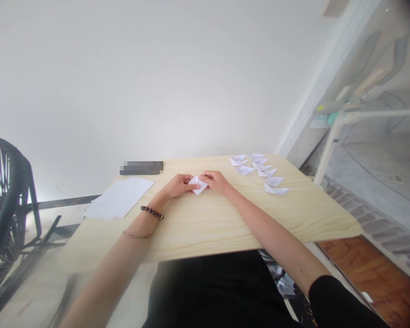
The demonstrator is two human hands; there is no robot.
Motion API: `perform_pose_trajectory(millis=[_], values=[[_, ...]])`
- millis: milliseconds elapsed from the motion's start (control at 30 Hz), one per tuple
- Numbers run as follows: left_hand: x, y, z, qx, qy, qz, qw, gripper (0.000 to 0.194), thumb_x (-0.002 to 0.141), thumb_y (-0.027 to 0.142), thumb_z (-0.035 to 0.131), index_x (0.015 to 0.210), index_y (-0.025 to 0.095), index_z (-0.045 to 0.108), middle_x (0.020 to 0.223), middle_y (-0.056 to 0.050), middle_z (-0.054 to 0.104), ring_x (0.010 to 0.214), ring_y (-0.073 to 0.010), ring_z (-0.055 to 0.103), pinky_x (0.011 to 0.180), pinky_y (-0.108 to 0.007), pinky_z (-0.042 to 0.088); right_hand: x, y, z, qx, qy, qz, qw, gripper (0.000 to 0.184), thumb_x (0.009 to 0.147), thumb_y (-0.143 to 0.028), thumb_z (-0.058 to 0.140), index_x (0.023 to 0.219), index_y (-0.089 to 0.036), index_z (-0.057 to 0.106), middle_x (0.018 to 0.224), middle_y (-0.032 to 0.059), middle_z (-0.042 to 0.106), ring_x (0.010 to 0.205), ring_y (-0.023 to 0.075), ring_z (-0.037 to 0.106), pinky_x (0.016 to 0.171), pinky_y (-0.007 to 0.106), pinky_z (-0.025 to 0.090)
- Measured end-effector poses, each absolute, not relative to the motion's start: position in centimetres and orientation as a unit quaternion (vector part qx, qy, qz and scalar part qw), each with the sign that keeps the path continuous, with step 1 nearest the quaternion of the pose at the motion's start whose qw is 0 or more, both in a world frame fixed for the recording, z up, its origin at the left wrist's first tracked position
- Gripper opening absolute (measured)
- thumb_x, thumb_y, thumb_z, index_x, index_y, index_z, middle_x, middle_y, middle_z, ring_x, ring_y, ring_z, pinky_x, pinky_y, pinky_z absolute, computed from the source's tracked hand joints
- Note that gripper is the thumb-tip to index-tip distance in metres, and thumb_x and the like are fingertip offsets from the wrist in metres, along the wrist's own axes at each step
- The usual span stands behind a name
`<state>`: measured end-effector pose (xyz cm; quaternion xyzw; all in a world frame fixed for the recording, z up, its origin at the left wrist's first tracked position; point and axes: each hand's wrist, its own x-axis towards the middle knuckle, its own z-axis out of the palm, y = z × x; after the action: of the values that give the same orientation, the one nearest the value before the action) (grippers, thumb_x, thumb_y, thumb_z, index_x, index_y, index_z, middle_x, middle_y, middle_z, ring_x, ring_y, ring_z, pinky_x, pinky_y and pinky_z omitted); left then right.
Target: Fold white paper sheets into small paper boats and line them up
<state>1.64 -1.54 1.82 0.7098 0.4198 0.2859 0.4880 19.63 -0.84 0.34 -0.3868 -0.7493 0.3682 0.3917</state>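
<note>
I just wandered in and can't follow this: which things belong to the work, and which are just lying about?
Likely the work:
paper, in left hand and right hand
folded pieces
sheets
table

Seemingly just about:
dark object, too blurred to name
chair

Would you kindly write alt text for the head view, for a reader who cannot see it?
A person's left hand and right hand hold a folded paper between them at a pale table. Boat-like papers sit toward the table's far right; white sheets lie at its left, with a dark, pixelated object behind them.
</note>
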Motion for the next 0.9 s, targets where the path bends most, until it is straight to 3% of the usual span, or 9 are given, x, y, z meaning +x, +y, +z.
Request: perform_pose_trajectory(millis=[300,733,900], values=[[1.53,-1.51,1.89,0.763,0.406,0.26,0.43,0.031,0.061,0.043,0.06,0.064,0.013,0.061,0.051,0.002,0.053,0.048,-0.0094,0.046,0.044,-0.019,0.033,19.5,-0.74,0.52,-0.361,-0.773,0.345,0.391,0.026,0.075,-0.037,0.043,0.069,-0.014,0.054,0.063,-0.0015,0.051,0.056,0.0076,0.043,0.051,0.018,0.034],[1.64,-1.47,1.64,0.712,0.401,0.288,0.499,0.037,0.059,0.04,0.064,0.082,0.011,0.06,0.07,-0.005,0.063,0.062,-0.0142,0.056,0.058,-0.026,0.044,19.69,-0.18,-0.18,-0.41,-0.716,0.373,0.425,0.03,0.077,-0.044,0.039,0.078,-0.016,0.051,0.065,-0.0006,0.052,0.047,0.0076,0.047,0.043,0.019,0.037],[1.61,-1.14,1.33,0.685,0.413,0.33,0.501,0.039,0.058,0.039,0.065,0.084,0.01,0.06,0.07,-0.007,0.063,0.061,-0.0147,0.056,0.058,-0.028,0.045,19.69,-0.51,0.19,-0.408,-0.729,0.363,0.414,0.037,0.077,-0.048,0.037,0.069,-0.015,0.051,0.053,-0.0021,0.05,0.044,0.007,0.046,0.045,0.019,0.038]])
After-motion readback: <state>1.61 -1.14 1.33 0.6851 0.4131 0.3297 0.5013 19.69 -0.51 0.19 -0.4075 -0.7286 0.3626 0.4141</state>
